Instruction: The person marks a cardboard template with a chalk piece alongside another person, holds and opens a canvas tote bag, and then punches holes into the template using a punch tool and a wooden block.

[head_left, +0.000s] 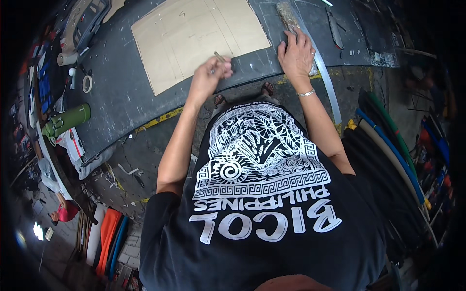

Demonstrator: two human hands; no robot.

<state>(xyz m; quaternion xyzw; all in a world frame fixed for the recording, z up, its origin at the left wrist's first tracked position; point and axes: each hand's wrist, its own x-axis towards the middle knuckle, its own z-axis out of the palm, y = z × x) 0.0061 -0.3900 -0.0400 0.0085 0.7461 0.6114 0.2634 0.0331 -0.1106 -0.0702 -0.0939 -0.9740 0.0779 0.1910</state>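
Observation:
A large sheet of brown paper (194, 36) marked with thin ruled lines lies on the dark tabletop. Over its near edge, my left hand (212, 73) is closed around a short tan, pencil-like stick (219, 56); the fingers are slightly blurred. Right of the paper, my right hand (297, 53) lies with fingers spread on a long bar wrapped in brownish, worn tape (286, 14). Beside that bar runs a long metal ruler (328, 89), its near end jutting past the table edge. The hand hides part of both.
A cutter knife (335, 31) lies right of the ruler. At the left are a tape roll (87, 84), a green cylindrical bottle (70, 119) and a dark curved plastic part (87, 26). Colourful material rolls (393, 140) stand at right, others (109, 237) at lower left. Another person (67, 211) is far left.

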